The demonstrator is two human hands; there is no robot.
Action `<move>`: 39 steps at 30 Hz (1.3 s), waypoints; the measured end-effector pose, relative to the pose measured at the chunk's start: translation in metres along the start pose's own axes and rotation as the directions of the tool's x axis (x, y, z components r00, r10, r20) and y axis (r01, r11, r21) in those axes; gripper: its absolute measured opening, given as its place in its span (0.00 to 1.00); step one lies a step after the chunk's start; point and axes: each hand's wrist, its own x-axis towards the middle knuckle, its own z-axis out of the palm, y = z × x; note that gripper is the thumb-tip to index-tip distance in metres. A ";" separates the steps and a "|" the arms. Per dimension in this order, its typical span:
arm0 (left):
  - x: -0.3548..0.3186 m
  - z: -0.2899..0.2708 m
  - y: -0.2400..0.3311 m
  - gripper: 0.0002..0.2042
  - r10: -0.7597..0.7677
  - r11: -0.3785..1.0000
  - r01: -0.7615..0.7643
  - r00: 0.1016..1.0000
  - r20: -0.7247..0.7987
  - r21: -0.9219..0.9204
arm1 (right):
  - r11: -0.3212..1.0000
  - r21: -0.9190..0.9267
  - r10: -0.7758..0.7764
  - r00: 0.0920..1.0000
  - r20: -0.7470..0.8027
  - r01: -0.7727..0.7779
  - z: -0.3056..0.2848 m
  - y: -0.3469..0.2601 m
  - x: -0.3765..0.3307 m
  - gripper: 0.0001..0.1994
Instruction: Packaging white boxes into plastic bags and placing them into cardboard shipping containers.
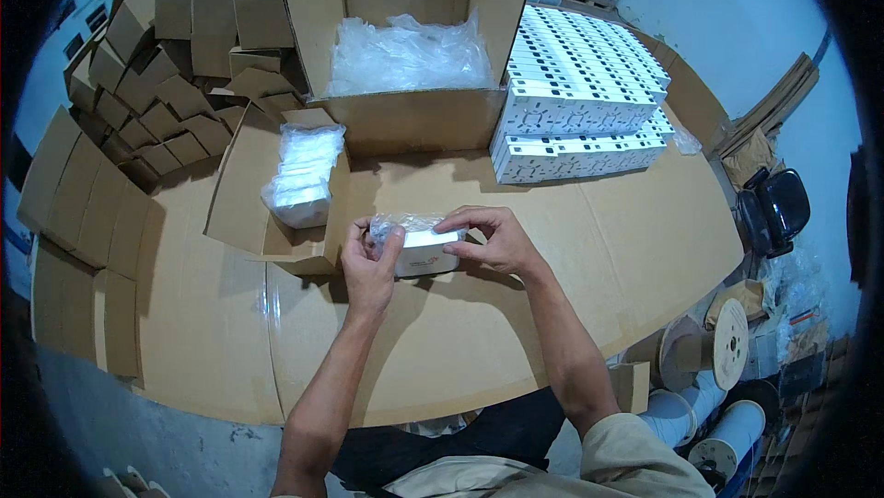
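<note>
Over the middle of the table I hold a small white box-shaped item (pixel 426 257), partly covered on its upper side by clear bubble wrap (pixel 402 223). My left hand (pixel 370 263) is closed on its left end, thumb toward me and the wrap against the fingers. At the right end, my right hand (pixel 490 238) grips it with thumb and fingers near the top edge. Just left of my left hand stands an open cardboard carton (pixel 276 238). Inside it, several wrapped white items (pixel 305 176) sit in a row.
Behind my hands is a large open carton (pixel 419 121) filled with clear plastic bags (pixel 412 54). White printed boxes (pixel 580 107) are stacked at the back right. Folded cartons (pixel 184 84) pile up at the far left. Spools (pixel 730 344) and a black chair (pixel 778 208) stand beyond the table's right edge.
</note>
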 end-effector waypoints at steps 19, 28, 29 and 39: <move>-0.019 0.010 0.024 0.17 0.621 0.176 -0.736 0.598 0.506 0.654 | 0.980 -0.014 0.200 0.980 0.016 -0.200 -0.003 -0.005 -0.002 0.16; -0.012 0.007 0.021 0.17 0.470 0.605 -0.616 0.788 0.397 0.504 | 0.994 0.013 0.111 0.993 0.044 -0.112 -0.004 -0.004 -0.001 0.15; -0.011 0.004 0.021 0.17 0.380 0.683 -0.531 0.845 0.377 0.502 | 0.994 -0.005 0.112 0.993 0.042 -0.112 -0.003 -0.007 -0.001 0.14; -0.006 -0.002 0.017 0.16 -0.049 0.952 -0.039 0.960 0.277 0.305 | 0.983 -0.021 0.180 0.983 -0.016 -0.181 0.002 -0.018 -0.005 0.16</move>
